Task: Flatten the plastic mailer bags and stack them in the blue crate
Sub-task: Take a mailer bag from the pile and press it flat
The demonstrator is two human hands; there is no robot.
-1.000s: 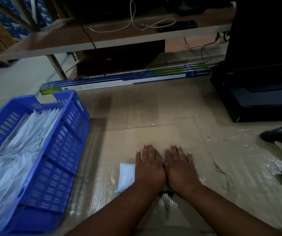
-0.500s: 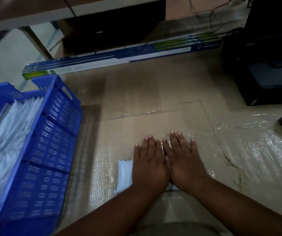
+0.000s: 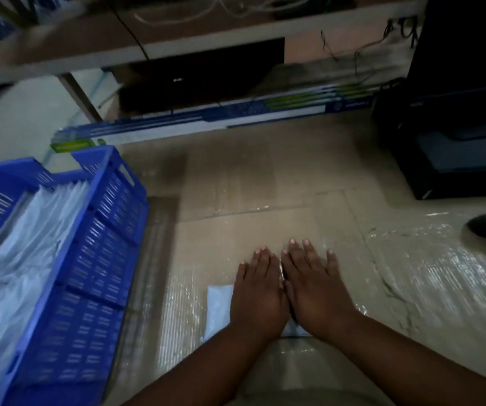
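Lying under both hands' flat fingers, the mailer bag.

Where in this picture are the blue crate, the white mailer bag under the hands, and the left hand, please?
blue crate [image 3: 89, 276]: head view, on its slotted right side wall.
white mailer bag [image 3: 218, 306]: head view, on the part showing left of the hands.
left hand [image 3: 257, 300]: head view, on its back.

Crate left of mailer bag under both hands
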